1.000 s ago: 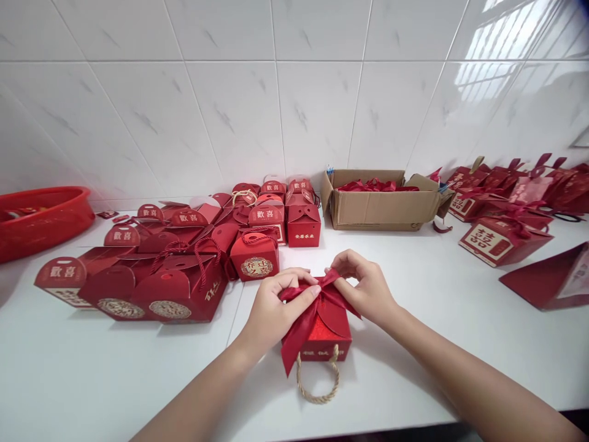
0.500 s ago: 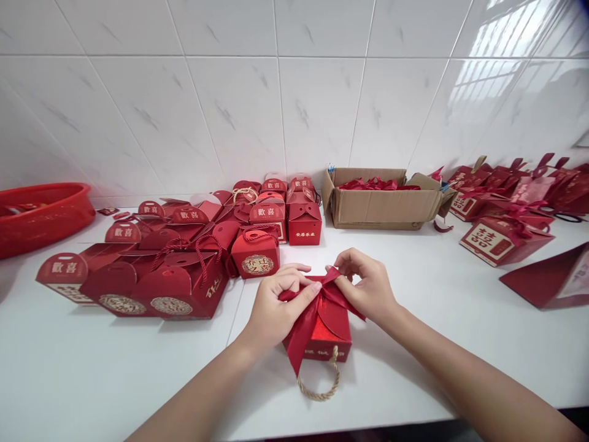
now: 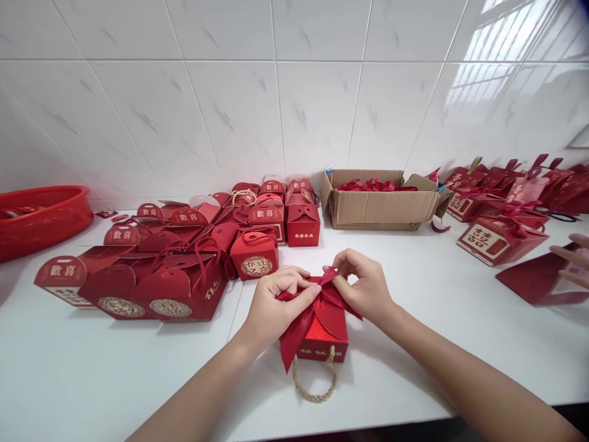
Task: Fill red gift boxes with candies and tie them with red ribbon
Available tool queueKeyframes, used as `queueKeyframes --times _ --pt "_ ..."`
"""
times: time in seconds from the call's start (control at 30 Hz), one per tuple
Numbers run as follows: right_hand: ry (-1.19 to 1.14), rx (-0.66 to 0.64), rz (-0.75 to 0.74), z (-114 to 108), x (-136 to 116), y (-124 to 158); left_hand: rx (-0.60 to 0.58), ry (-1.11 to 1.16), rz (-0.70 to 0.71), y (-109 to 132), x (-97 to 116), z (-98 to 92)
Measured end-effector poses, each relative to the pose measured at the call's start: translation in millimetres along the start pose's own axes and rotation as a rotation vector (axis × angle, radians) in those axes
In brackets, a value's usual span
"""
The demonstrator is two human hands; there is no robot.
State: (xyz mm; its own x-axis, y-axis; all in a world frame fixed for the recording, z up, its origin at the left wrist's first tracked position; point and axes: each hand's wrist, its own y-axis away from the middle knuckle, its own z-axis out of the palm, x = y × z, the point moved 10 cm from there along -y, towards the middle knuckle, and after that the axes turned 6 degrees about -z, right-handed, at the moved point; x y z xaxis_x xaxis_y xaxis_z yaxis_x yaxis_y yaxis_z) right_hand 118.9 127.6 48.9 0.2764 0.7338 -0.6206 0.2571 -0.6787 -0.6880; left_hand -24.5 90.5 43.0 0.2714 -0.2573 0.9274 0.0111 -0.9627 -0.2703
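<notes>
Left hand [image 3: 271,307] and right hand [image 3: 364,287] pinch the red satin ribbon [image 3: 299,328] atop glittery red gift box [image 3: 322,339], rope handle [image 3: 316,399], at counter [image 3: 427,331] front edge. Boxes [image 3: 175,288] at left read 歡喜.

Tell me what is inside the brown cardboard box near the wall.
Red ribbons show above the rim of the cardboard box. Its walls hide whatever lies lower.

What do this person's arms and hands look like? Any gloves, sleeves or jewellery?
Both are bare. The left hand and right hand wear no gloves, and no ring shows on the fingers in view. The left forearm and right forearm are uncovered down to the picture's lower edge: no sleeve, watch or bracelet shows.
</notes>
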Motion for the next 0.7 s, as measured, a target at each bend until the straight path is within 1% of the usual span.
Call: queueKeyframes --times 0.47,0.6,0.7 --pt "-0.055 -0.003 -0.015 4 3 0 0.028 -0.04 -0.067 -4 -1 -2.7" --pt "-0.093 -0.016 0.029 6 7 2 0.024 -0.013 -0.093 -3 -4 -1.4" --pt "-0.182 -0.066 0.088 10 15 4 0.002 0.015 -0.118 -2 -8 1.6"
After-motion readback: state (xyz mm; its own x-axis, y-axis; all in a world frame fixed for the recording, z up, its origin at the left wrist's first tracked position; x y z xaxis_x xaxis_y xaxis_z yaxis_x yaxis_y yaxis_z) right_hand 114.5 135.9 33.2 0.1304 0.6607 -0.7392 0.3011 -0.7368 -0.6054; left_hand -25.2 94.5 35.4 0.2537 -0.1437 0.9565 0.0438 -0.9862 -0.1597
